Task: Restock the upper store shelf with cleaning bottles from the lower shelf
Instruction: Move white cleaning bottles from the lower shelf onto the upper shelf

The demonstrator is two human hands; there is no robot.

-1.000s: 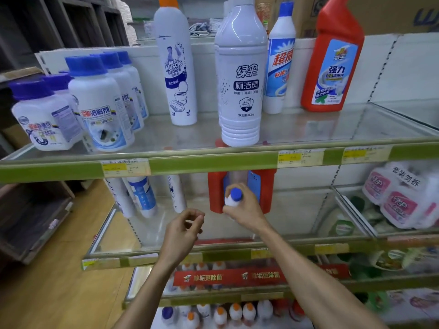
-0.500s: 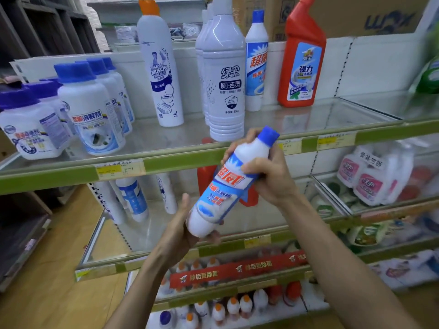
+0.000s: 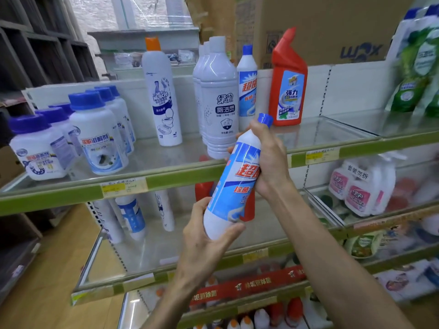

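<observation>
I hold a white cleaning bottle with a blue cap and blue-red label (image 3: 234,186) tilted in front of the upper shelf's green front edge (image 3: 180,179). My right hand (image 3: 268,160) grips its neck and shoulder. My left hand (image 3: 209,236) cups its base from below. On the upper shelf stand a matching blue-capped bottle (image 3: 247,84), grey bottles (image 3: 218,100), a red angled-neck bottle (image 3: 287,84) and an orange-capped white bottle (image 3: 160,93). The lower shelf (image 3: 166,276) holds a red bottle (image 3: 203,191) behind my hands and white bottles (image 3: 131,217) at the left.
Several white blue-lidded jars (image 3: 97,131) fill the upper shelf's left end. A cardboard box (image 3: 332,32) sits behind the shelf top. Pink-labelled refill packs (image 3: 358,186) lie in the right lower bay, green packs (image 3: 418,72) at upper right. Wooden floor (image 3: 47,281) lies to the left.
My right hand took the blue-capped bottle off the lower shelf and lifted it up to the upper shelf's edge. My left hand came under its base. The view rose and shifted.
</observation>
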